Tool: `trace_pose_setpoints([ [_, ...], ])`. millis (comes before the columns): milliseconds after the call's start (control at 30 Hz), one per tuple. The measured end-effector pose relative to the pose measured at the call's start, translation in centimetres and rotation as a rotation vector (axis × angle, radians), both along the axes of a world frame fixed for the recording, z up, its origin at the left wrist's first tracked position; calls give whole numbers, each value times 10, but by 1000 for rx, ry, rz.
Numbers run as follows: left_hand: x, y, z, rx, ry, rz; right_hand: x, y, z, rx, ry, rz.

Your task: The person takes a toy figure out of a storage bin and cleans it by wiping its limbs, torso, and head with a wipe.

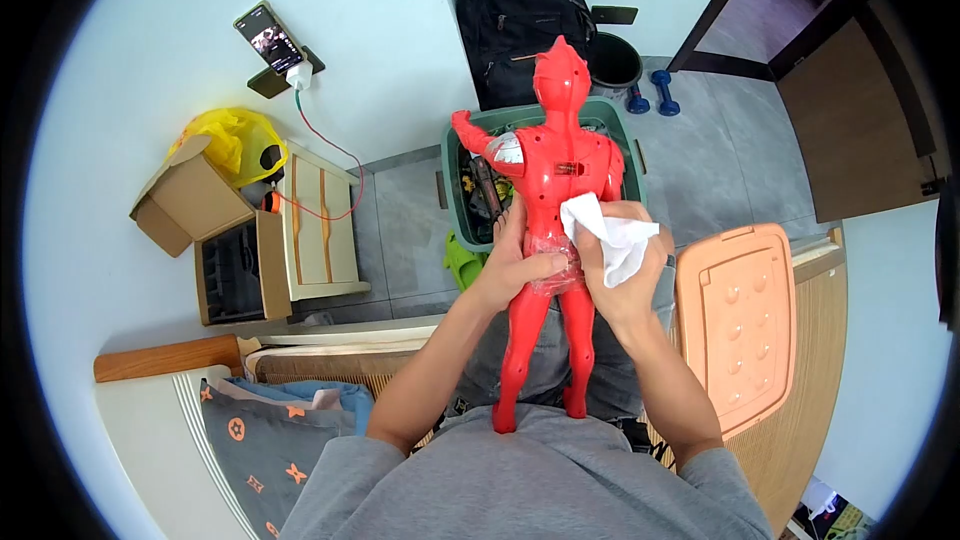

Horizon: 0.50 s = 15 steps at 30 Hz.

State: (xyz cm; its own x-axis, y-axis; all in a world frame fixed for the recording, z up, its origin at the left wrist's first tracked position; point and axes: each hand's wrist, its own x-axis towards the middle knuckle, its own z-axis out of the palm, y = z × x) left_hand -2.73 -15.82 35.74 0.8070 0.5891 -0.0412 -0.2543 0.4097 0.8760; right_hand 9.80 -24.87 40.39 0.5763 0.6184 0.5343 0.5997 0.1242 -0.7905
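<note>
A large red toy figure (545, 190) stands upright against my lap, its back with screw holes and a small opening facing me. Clear plastic film or tape is wrapped round its waist. My left hand (515, 265) is closed round the left side of the waist, thumb on the film. In my right hand (630, 270) is a crumpled white cloth or tissue (615, 235), against the figure's lower back on the right. Behind the figure sits a green bin (457, 210) with assorted parts inside.
An orange lid (735, 325) lies at the right. Beyond the bin are a black backpack (520, 20), a black bucket (615, 65) and blue dumbbells (664, 93). At the left are an open cardboard box (270, 260), a yellow bag (235, 140) and a wall-mounted phone (268, 38) with its cable.
</note>
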Motion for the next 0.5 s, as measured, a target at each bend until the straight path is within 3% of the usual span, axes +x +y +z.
trace_pose_setpoints([
  [333,-3,2,2,-217,-81,-32,2,4,2,25,-125,32],
  [400,-5,3,-1,-233,-91,-28,2,-1,8,-44,35,102],
  [500,-6,3,0,-256,-98,-51,7,1,4,59,286,44],
])
